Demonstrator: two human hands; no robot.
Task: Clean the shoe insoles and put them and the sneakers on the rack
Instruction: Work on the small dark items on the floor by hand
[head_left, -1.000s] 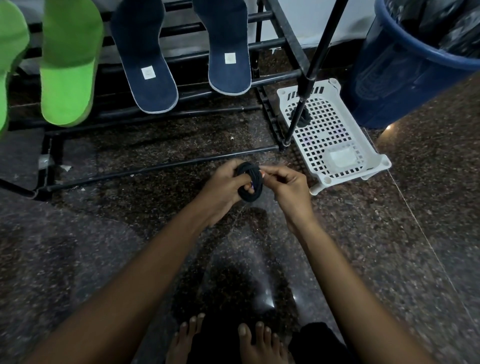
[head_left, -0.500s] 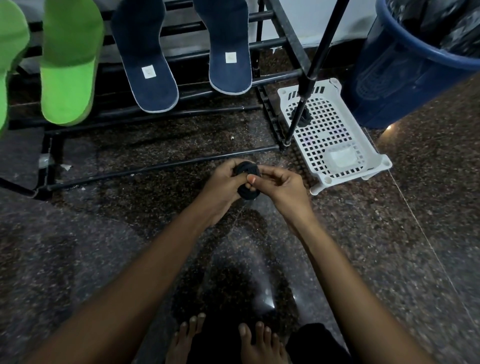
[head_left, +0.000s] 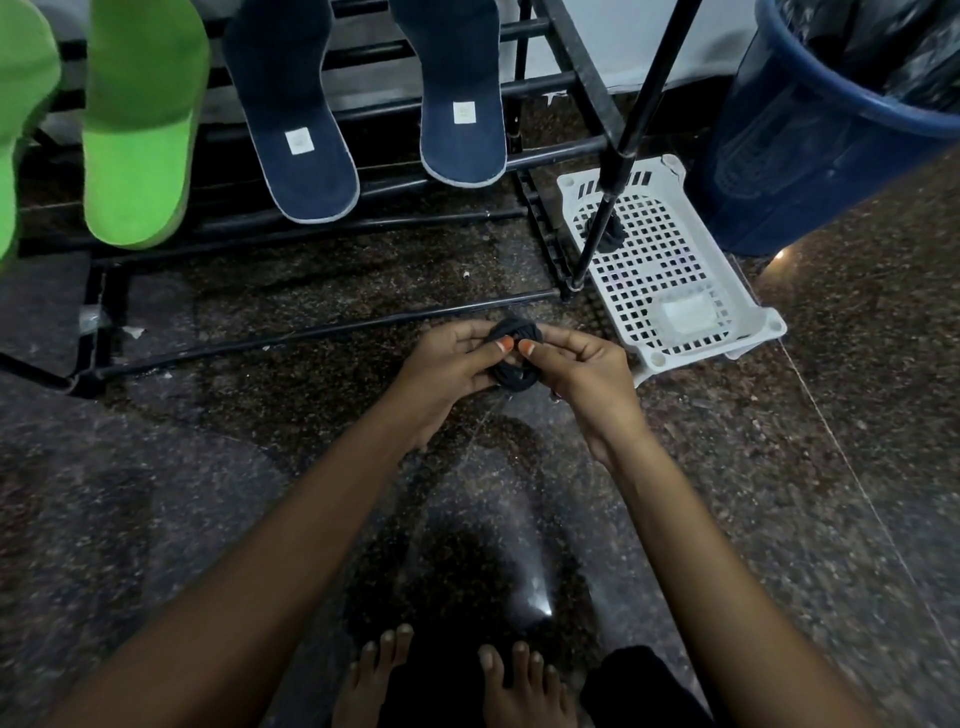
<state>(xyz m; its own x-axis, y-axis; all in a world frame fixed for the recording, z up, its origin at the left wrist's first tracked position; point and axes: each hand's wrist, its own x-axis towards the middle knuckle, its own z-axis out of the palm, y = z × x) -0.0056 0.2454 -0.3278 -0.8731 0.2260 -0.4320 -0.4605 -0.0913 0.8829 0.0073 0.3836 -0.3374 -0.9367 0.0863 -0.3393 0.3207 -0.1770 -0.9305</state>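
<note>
**Both hands grip a black coil in front of the rack**

The left hand (head_left: 447, 364) and right hand (head_left: 582, 369) meet above the floor (head_left: 779, 467), each pinching a black coil (head_left: 514, 378) of cord between thumb and curled fingers. The thumb tips almost touch across its front.

Behind the hands stands the rack (head_left: 322, 332). Four insoles lean on its bars with heels down. The two green insoles (head_left: 137, 156) are on the left and the two navy insoles (head_left: 301, 130) are to their right, each navy one with a small pale label.

Just right of the rack a white basket (head_left: 701, 358) lies on the floor with a small dark bundle (head_left: 615, 234) in it. A black pole (head_left: 628, 135) slants across it. A blue bin (head_left: 779, 156) stands beyond. Bare feet (head_left: 524, 686) show at the bottom edge.
</note>
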